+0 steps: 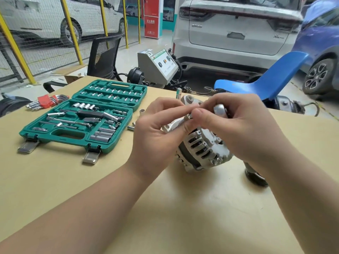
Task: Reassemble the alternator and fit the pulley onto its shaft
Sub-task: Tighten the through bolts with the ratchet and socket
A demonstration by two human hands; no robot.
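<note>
Currently both hands meet directly above the alternator (200, 149), fingertips together over its upper edge. The left hand (161, 125) has its fingers curled, with thumb and forefinger pinching a small ring-shaped metal part (189, 116), probably a nut or washer; its exact type cannot be told. The right hand (238, 121) is also curled: its thumb tip presses toward the same small part, and its fingers wrap a chrome tool head (219, 109), apparently a ratchet or driver, whose handle is hidden inside the palm.

Immediately below the fingertips lies the alternator, resting on the table (183, 208) with its slotted housing facing the camera and its mounting lugs projecting up and away from the person. Its shaft axis appears to run roughly left to right, tilted; the shaft end itself is hidden behind the hands.

The pulley (255, 177), a dark grooved wheel, sits on the table just to the right of the alternator, partly covered by the right forearm. It is therefore nearer the right hand, and is judged not yet fitted.

Further left, well apart, the open green socket case (82, 118) lies flat, with loose sockets (131, 127) between it and the alternator and a hex key set (47, 101) beyond it.

Judgement: a fastener is being started on the housing; the small part must go down and slightly forward to seat.
</note>
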